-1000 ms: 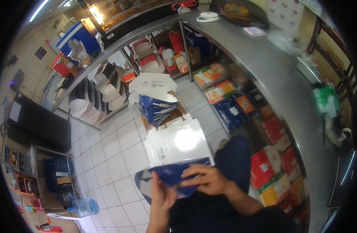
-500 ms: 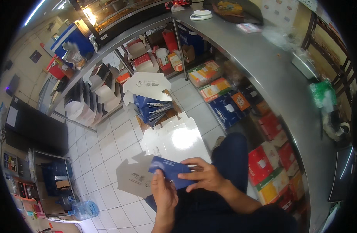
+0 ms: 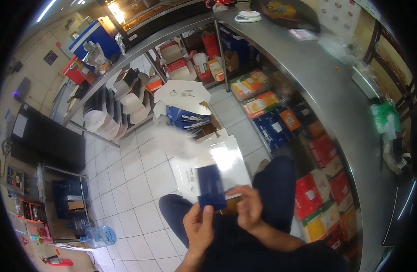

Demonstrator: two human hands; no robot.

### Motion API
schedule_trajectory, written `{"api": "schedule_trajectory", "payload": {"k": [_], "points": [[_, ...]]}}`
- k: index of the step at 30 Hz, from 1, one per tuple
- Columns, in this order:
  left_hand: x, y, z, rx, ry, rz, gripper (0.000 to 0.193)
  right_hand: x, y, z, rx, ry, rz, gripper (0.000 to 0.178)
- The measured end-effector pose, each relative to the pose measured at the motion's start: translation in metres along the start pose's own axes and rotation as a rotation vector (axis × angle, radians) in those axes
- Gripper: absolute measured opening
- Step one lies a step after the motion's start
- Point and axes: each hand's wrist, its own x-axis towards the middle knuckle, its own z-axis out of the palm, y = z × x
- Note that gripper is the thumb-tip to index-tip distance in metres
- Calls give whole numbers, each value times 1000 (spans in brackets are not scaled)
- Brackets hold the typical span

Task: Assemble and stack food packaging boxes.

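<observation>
My left hand [image 3: 200,226] pinches the near end of a blue cardboard box blank [image 3: 211,183] between thumb and fingers. Its white part [image 3: 176,140] stretches away on the far side, smeared by motion. To the right of the blue panel is my right hand [image 3: 248,209], slightly blurred, its fingers partly bent and apart with nothing seen in them. Beneath the blank lies a stack of flat white blanks [image 3: 240,170] in front of my knees. Just beyond, several blue-and-white boxes [image 3: 186,117] sit nested together, one white lid flap [image 3: 183,93] raised.
A steel counter [image 3: 303,59] curves along the back and right, bearing a white scale [image 3: 248,17]. Under it are red boxes [image 3: 308,195] and blue boxes [image 3: 274,129]. More opened boxes [image 3: 102,118] fill the left shelf. Water bottles [image 3: 99,236] stand on the tiled floor at left.
The blank has turned from lying crosswise to pointing away from me, its white part swinging from lower left to the far side. My right hand has come off it.
</observation>
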Motion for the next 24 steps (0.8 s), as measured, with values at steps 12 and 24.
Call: {"api": "schedule_trajectory", "payload": {"k": [12,24], "points": [[10,6,-25,305,-223,162,16,43,3,-30,-21,66,-13,37],[30,1,-22,702,-150,254,16,49,-10,-9,75,287,267,27]]}}
